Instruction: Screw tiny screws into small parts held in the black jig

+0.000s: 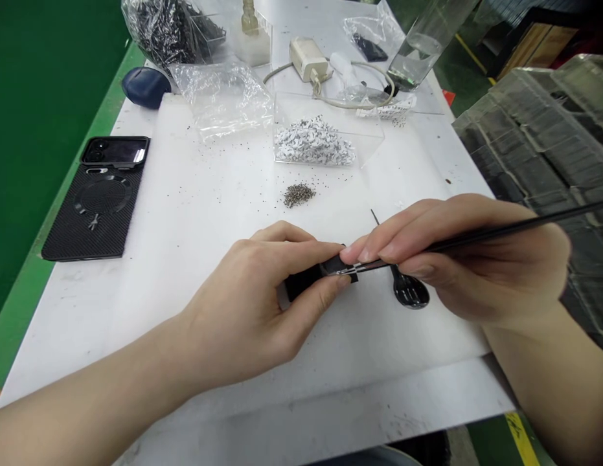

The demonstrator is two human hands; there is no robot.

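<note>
My left hand [252, 304] is closed around a small black block-shaped part [301, 283], pinching it between thumb and fingers just above the white mat. Much of that part is hidden by the fingers. In my right hand [476, 259] is a pair of black tweezers [524, 226], held like a pen. Their metallic tips meet the end of the black part, beside my left thumb; whether they grip a tiny piece cannot be made out. Under my right fingers lies a tool with a thin shaft and a glossy black rounded end [410, 291].
A pile of tiny dark metal pieces [298, 194] lies ahead, behind it a clear tray [369, 145] of small white-grey pieces. Around are a black-cased phone [97, 207], plastic bags [228, 97], a charger [307, 58], a blue object [146, 87] and, rightward, stacked bins [548, 136].
</note>
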